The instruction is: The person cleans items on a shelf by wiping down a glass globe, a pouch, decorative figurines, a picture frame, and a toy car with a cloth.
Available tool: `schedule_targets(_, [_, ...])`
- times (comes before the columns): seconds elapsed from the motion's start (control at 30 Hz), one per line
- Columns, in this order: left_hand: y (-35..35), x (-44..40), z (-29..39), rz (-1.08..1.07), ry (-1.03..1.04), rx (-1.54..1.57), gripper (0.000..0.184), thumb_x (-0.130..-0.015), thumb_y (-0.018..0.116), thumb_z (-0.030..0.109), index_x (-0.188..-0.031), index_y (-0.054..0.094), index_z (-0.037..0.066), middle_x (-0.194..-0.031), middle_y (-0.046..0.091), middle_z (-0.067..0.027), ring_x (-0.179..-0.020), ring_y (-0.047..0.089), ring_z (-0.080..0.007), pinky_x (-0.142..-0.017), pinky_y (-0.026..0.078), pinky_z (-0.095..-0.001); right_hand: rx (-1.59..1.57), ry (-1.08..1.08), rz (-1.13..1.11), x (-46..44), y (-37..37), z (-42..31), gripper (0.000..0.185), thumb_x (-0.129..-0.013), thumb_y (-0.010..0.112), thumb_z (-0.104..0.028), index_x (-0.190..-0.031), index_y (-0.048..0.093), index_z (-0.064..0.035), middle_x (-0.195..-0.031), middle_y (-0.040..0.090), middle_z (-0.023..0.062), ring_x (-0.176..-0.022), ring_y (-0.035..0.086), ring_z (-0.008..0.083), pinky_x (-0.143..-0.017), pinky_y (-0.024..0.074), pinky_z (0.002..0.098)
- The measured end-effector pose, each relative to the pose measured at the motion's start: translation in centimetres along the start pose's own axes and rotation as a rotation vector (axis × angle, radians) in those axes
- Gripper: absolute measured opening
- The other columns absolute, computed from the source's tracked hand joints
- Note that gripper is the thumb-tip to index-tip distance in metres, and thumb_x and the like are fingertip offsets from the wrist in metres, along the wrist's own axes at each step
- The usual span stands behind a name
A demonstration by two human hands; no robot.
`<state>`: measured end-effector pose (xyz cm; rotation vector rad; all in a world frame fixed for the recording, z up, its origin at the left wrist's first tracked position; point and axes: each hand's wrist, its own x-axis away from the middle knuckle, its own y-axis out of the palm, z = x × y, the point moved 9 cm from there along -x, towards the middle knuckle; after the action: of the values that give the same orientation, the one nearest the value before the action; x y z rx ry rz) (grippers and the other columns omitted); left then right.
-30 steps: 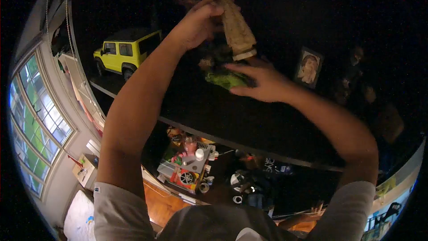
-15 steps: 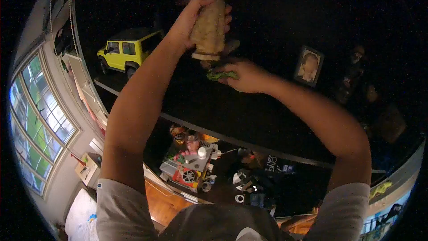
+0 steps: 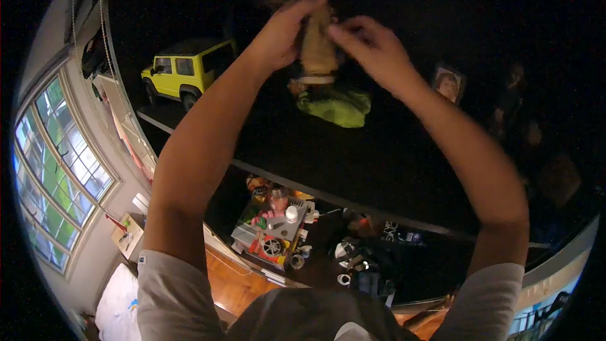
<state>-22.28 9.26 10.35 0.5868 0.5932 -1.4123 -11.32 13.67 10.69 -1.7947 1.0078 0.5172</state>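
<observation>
A tan carved figurine point(image 3: 319, 47) stands nearly upright at the upper middle, on or just above the dark shelf point(image 3: 284, 142). My left hand point(image 3: 282, 35) is wrapped round its left side. At its right side my right hand point(image 3: 372, 44) has its fingers curled, the thumb and fingertips at the figurine's edge; motion blurs them. A crumpled green cloth point(image 3: 341, 108) lies just below the figurine's base, touched by neither hand.
A yellow model jeep point(image 3: 183, 71) stands at the left. To the right are a framed portrait point(image 3: 448, 84) and dim figures point(image 3: 505, 104). Below the shelf edge point(image 3: 353, 204), a lower surface holds a white jar point(image 3: 291, 214), a wheel point(image 3: 272, 247) and several small items.
The figurine has turned more upright and moved slightly right. My right hand has let go of the green cloth and risen to the figurine's side. The cloth now lies spread out.
</observation>
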Motion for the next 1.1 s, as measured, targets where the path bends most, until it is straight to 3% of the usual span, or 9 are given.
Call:
schedule_targets(0.13, [-0.1,-0.2,-1.9,0.204,-0.113,-0.02,0.045,-0.085,0.052,0.031,-0.119,0.039,0.005,-0.109,0.049,-0.0081,-0.101,0.048,-0.0196,-0.083,0.043,-0.0335,0.337,-0.083,-0.087,0.5,1.4,-2.5,0.058,-0.068,0.068,-0.041,-0.103,0.053,0.002,-0.088,0.062,0.0105,-0.078,0.059,0.0179,-0.071,0.0466,0.0289])
schedule_targets(0.23, [0.9,-0.9,-2.8,0.032,-0.072,0.145,0.05,-0.085,0.053,0.031,-0.123,0.035,0.004,-0.11,0.048,-0.0078,-0.1,0.049,-0.0178,-0.082,0.043,-0.0316,0.143,-0.031,-0.253,-1.2,2.1,0.7,0.054,-0.066,0.071,-0.031,-0.105,0.053,0.0012,-0.092,0.061,0.0113,-0.08,0.059,0.019,-0.071,0.0467,0.0299])
schedule_targets(0.33, [-0.9,-1.6,-1.4,0.119,0.085,0.085,0.047,-0.083,0.056,0.027,-0.121,0.04,0.004,-0.104,0.052,-0.0066,-0.095,0.051,-0.0165,-0.082,0.043,-0.0288,0.035,0.158,-0.202,-1.7,-0.5,4.3,0.052,-0.064,0.072,-0.02,-0.107,0.051,0.0001,-0.098,0.059,0.0111,-0.085,0.058,0.0193,-0.074,0.046,0.0318])
schedule_targets(0.43, [-2.4,-1.4,-0.7,0.13,0.145,-0.531,0.034,-0.081,0.058,0.025,-0.107,0.054,0.004,-0.09,0.058,-0.0047,-0.082,0.055,-0.0147,-0.075,0.044,-0.0265,-0.091,0.243,-0.199,-1.7,-2.8,7.9,0.052,-0.065,0.071,-0.015,-0.11,0.05,-0.0003,-0.101,0.058,0.0106,-0.089,0.056,0.019,-0.076,0.0448,0.0328])
schedule_targets(0.53, [-3.0,-1.4,-0.4,0.172,0.088,-0.811,0.022,-0.078,0.059,0.023,-0.088,0.064,0.004,-0.072,0.062,-0.0089,-0.073,0.06,-0.0207,-0.073,0.046,-0.0342,-0.016,0.287,-0.227,-1.3,-3.9,10.1,0.052,-0.065,0.069,-0.014,-0.111,0.049,-0.0004,-0.099,0.058,0.0099,-0.087,0.055,0.0184,-0.076,0.0441,0.0325])
schedule_targets(0.63, [-3.0,-1.5,0.4,0.124,0.021,-1.201,0.028,-0.079,0.057,0.031,-0.079,0.065,0.003,-0.071,0.062,-0.0138,-0.073,0.061,-0.0262,-0.069,0.047,-0.0358,0.025,0.34,-0.25,-1.6,-4.3,12.3,0.049,-0.066,0.065,-0.01,-0.112,0.048,-0.0003,-0.097,0.058,0.0101,-0.085,0.056,0.0186,-0.072,0.0451,0.0314])
schedule_targets(0.83, [-4.6,-1.7,-2.8,0.062,-0.173,-1.463,0.039,-0.075,0.059,0.042,-0.078,0.065,0.003,-0.069,0.061,-0.015,-0.073,0.06,-0.0306,-0.07,0.047,-0.0376,0.0,0.283,-0.346,-2.9,-3.9,14.0,0.045,-0.065,0.056,-0.001,-0.109,0.051,-0.0012,-0.094,0.059,0.01,-0.077,0.057,0.0179,-0.064,0.0465,0.03])
schedule_targets(1.03, [-1.7,-0.8,-3.1,-0.055,-0.061,-1.234,0.04,-0.074,0.06,0.041,-0.086,0.065,0.004,-0.081,0.063,-0.0136,-0.082,0.06,-0.0286,-0.075,0.046,-0.0351,0.14,0.153,-0.095,-5.5,-4.3,18.6,0.03,-0.069,0.06,-0.011,-0.098,0.056,-0.0026,-0.084,0.062,0.0098,-0.071,0.058,0.0192,-0.057,0.0465,0.0348])
schedule_targets(1.1, [-0.4,-0.7,-3.6,-0.194,-0.044,-1.141,0.037,-0.076,0.06,0.039,-0.089,0.064,0.005,-0.085,0.063,-0.0135,-0.084,0.059,-0.028,-0.076,0.045,-0.0352,0.502,0.043,-0.216,-6.4,-3.3,18.0,0.04,-0.066,0.064,-0.018,-0.103,0.055,-0.0025,-0.094,0.061,0.0117,-0.08,0.059,0.0233,-0.067,0.0464,0.0388])
